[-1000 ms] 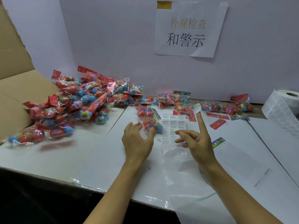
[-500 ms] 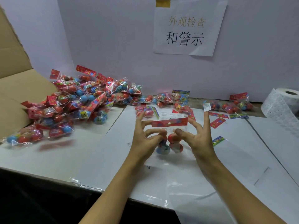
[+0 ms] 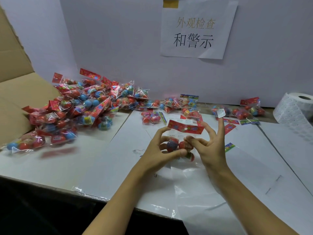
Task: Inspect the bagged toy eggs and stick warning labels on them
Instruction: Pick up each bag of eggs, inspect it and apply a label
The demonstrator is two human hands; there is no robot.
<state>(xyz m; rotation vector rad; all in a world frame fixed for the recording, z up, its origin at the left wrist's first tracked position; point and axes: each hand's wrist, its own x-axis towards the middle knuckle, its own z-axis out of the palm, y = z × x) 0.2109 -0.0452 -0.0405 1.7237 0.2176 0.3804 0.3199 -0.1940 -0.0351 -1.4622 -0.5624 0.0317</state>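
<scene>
Bagged eggs [image 3: 180, 141] sit between both hands, raised just above the table [image 3: 101, 167] in front of the person, the red header card [image 3: 185, 128] on top and its long axis running left to right. The left hand [image 3: 159, 150] curls round the bag's left side, thumb under the eggs and fingertips at the card's left end; the right hand [image 3: 210, 146] pinches the bag's right side with thumb and lower fingers, while its index finger stands straight up, apart from the bag. A white warning label [image 3: 220, 113] clings to that fingertip, above and to the right of the card, so the right hand is the one placed to bring it down. The next move likely turns on this gap: the label must swing left and down onto the bag's face while the left hand steadies it. The label's print is too small to read. On the wall, a paper sign [image 3: 198, 29] reads 外观检查 和警示. A label sheet [image 3: 179, 122] lies on the table behind the bag, partly hidden by it. A large pile of bags [image 3: 81, 107] lies to the left, beside a cardboard flap [image 3: 15, 68]; a few bags [image 3: 245, 111] lie to the far right, near a label roll [image 3: 294, 109]. Which group is already labelled cannot be told.
</scene>
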